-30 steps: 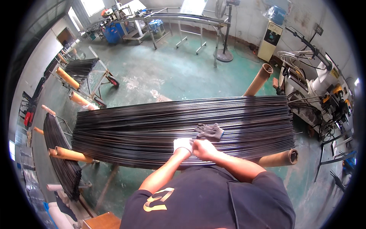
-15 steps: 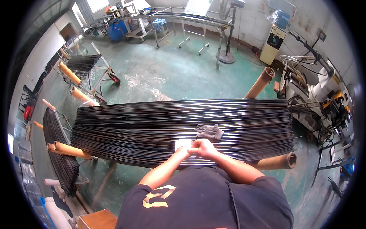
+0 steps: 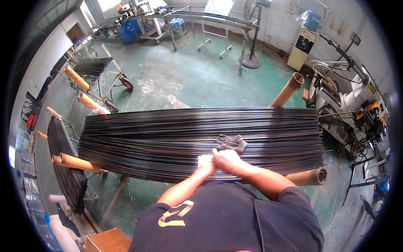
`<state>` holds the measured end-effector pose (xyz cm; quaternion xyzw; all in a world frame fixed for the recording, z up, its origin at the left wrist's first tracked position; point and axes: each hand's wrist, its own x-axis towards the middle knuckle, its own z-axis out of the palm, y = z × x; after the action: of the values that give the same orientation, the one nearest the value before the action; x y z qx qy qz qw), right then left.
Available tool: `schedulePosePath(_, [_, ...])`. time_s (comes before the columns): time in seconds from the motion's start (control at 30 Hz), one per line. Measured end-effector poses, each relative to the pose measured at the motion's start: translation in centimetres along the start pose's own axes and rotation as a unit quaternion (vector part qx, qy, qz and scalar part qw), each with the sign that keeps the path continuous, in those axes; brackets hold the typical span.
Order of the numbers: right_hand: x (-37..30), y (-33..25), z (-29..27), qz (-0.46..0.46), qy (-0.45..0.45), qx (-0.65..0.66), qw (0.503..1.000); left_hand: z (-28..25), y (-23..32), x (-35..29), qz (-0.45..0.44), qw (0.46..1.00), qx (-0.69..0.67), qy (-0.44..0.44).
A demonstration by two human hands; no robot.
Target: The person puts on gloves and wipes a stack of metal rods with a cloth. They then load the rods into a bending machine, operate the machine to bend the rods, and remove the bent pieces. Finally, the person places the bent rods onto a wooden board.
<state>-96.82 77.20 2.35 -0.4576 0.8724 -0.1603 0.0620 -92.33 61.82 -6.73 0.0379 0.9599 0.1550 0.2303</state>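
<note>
My left hand [image 3: 207, 163] is partly covered by what looks like a white glove [image 3: 203, 159]; its fingers are hidden. My bare right hand [image 3: 227, 160] presses against it with curled fingers, closed at the edge of the white fabric. Both hands are held together above the near side of a wide layer of long, thin black rods [image 3: 138, 143]. Just beyond my right hand, a dark grey work glove [image 3: 231, 143] lies loose across the rods.
Brown cardboard tubes [image 3: 306, 177] jut out at the corners of the rod rack. More black rods [image 3: 67, 164] lie on a rack to the left. Farther off stand a wheeled cart [image 3: 111, 80], a water dispenser [image 3: 302, 48] and a pedestal fan [image 3: 250, 61]. Machinery with hoses [image 3: 342, 96] stands at right.
Both hands have shifted slightly right, still together. My right hand has turned and moved a little up over the left, and less of the white fabric shows.
</note>
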Motion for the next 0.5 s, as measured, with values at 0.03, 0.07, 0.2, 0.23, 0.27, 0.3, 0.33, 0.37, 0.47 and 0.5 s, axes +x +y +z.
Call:
schedulePosePath(0.03, [0.4,-0.2,-0.6,0.000,-0.025,-0.007,1.000,0.7,-0.7,0.5,-0.001,1.000,-0.020,0.000])
schedulePosePath(0.07, [0.7,-0.3,-0.6,-0.013,-0.003,-0.021,1.000,1.3,-1.5,0.9,-0.004,0.999,-0.038,-0.001])
schedulePosePath(0.2, [2.1,-1.2,0.4,-0.096,0.063,-0.001,0.993,3.8,-5.4,2.5,0.001,0.996,-0.076,-0.042])
schedulePosePath(0.23, [1.9,-1.5,-0.1,-0.154,0.159,0.020,0.975,3.4,-5.6,2.7,-0.010,0.994,-0.096,-0.048])
schedulePosePath(0.27, [2.1,-2.2,-0.3,-0.147,0.125,0.046,0.980,3.1,-5.7,2.9,-0.020,0.991,-0.116,-0.057])
schedulePosePath(0.3, [2.3,-3.2,-0.6,-0.140,0.090,0.073,0.983,2.9,-5.7,3.0,-0.034,0.988,-0.138,-0.060])
schedulePosePath(0.33, [2.1,-4.4,-1.6,-0.174,0.114,0.093,0.974,2.7,-5.8,3.2,-0.049,0.983,-0.165,-0.061])
schedulePosePath(0.37, [2.5,-5.1,-1.5,-0.240,0.187,0.182,0.935,2.7,-5.7,3.5,-0.062,0.977,-0.192,-0.066])
schedulePosePath(0.47, [2.2,-7.8,-2.9,-0.136,-0.010,-0.179,0.974,2.7,-5.6,4.5,-0.123,0.936,-0.323,-0.067])
schedulePosePath(0.5, [2.2,-7.3,-2.1,-0.131,-0.006,-0.154,0.979,2.7,-5.5,4.9,-0.145,0.908,-0.386,-0.067])
